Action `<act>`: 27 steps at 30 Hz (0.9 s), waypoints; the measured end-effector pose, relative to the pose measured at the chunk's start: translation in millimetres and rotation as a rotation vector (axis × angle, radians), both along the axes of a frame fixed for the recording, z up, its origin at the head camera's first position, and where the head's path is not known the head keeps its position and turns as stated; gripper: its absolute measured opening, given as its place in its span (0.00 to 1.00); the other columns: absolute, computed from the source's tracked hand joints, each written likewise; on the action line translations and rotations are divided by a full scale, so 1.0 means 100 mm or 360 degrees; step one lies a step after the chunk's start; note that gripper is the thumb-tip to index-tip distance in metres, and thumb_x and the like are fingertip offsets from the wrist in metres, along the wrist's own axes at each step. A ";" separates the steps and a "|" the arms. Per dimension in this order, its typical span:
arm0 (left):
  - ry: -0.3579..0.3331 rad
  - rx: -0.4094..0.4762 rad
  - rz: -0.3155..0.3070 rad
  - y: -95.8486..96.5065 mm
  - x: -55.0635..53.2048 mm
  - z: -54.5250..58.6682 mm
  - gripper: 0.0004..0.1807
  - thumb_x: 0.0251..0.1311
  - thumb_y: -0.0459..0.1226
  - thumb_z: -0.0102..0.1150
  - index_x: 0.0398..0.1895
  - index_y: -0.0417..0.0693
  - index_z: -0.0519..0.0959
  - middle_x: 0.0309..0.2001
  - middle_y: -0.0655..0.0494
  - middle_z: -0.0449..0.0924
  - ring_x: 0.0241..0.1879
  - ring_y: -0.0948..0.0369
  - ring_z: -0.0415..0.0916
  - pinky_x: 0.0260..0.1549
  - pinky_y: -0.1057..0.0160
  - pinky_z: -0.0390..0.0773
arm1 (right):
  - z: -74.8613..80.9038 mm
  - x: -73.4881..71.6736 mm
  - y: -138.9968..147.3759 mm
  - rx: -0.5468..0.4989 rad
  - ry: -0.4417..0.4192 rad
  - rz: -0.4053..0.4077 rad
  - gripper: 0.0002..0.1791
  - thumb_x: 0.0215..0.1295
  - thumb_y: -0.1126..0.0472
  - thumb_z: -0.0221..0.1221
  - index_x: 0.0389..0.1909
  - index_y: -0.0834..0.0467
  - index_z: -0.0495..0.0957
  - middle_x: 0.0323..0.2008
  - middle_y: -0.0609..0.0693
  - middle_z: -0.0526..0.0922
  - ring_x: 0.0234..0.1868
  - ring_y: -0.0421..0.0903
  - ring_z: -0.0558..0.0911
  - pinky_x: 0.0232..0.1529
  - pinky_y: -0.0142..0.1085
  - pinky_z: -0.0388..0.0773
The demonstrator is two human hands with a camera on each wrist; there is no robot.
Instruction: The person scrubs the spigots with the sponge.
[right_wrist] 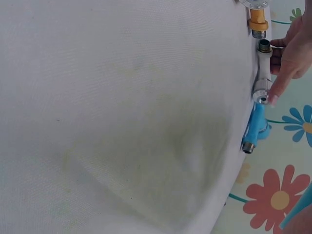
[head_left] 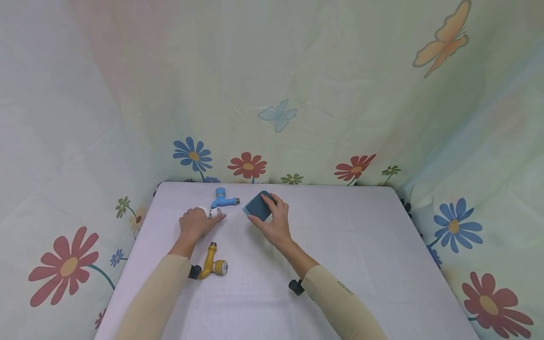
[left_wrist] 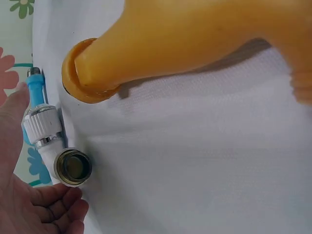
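My left hand holds a white tap lying on the table. In the left wrist view, the tap's ribbed knob and threaded inlet show between thumb and fingers. Just beyond lies a blue tap. Nearer the front lies a yellow tap, on its side beside my left wrist; its body fills the top of the left wrist view. My right hand pinches a dark blue sponge with a paler edge, held to the right of the taps. Only its pale edge shows in the right wrist view.
The table is covered by a white cloth. Behind it and at both sides hangs a curtain printed with flowers and butterflies. A black device sits at my right wrist, another at my left.
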State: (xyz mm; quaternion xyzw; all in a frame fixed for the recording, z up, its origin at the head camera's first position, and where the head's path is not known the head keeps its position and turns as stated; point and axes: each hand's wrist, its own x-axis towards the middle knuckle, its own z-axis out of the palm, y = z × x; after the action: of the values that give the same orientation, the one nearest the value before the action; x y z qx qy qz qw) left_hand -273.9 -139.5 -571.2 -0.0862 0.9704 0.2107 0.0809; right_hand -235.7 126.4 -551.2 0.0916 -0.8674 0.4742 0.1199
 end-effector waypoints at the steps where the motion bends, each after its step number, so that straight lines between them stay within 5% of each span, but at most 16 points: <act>1: 0.0001 -0.0006 0.0001 0.00 -0.01 -0.01 0.51 0.58 0.72 0.60 0.54 0.29 0.78 0.45 0.39 0.77 0.47 0.45 0.71 0.54 0.43 0.75 | 0.00 0.00 0.00 0.0001 0.0001 -0.0002 0.42 0.60 0.43 0.73 0.75 0.45 0.70 0.78 0.56 0.62 0.74 0.58 0.60 0.67 0.61 0.75; 12: -0.0038 -0.0081 -0.0024 0.02 -0.13 -0.02 0.48 0.61 0.71 0.58 0.52 0.29 0.80 0.41 0.41 0.76 0.41 0.48 0.71 0.40 0.52 0.75 | 0.01 0.01 -0.03 0.0013 -0.0014 -0.0007 0.42 0.60 0.42 0.73 0.75 0.45 0.70 0.78 0.55 0.62 0.74 0.58 0.60 0.67 0.61 0.75; 19: -0.0089 -0.0076 -0.0014 0.05 -0.16 0.01 0.52 0.60 0.74 0.55 0.55 0.30 0.79 0.44 0.40 0.77 0.44 0.47 0.72 0.47 0.49 0.79 | 0.01 0.01 -0.03 0.0013 -0.0016 -0.0009 0.42 0.60 0.43 0.74 0.75 0.45 0.70 0.78 0.54 0.62 0.75 0.58 0.59 0.68 0.61 0.75; 27: -0.0135 -0.0019 -0.0002 0.06 -0.18 0.04 0.39 0.65 0.64 0.60 0.49 0.33 0.82 0.38 0.45 0.78 0.38 0.52 0.74 0.34 0.57 0.74 | 0.02 0.02 -0.02 0.0006 -0.0020 -0.0002 0.43 0.60 0.42 0.74 0.75 0.44 0.70 0.78 0.54 0.62 0.75 0.58 0.59 0.67 0.60 0.75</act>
State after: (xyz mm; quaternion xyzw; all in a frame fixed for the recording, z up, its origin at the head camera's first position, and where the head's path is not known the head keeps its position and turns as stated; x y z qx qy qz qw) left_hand -291.4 -133.6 -567.1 -0.0949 0.9674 0.2010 0.1215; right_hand -233.5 124.5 -549.4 0.0884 -0.8692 0.4729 0.1144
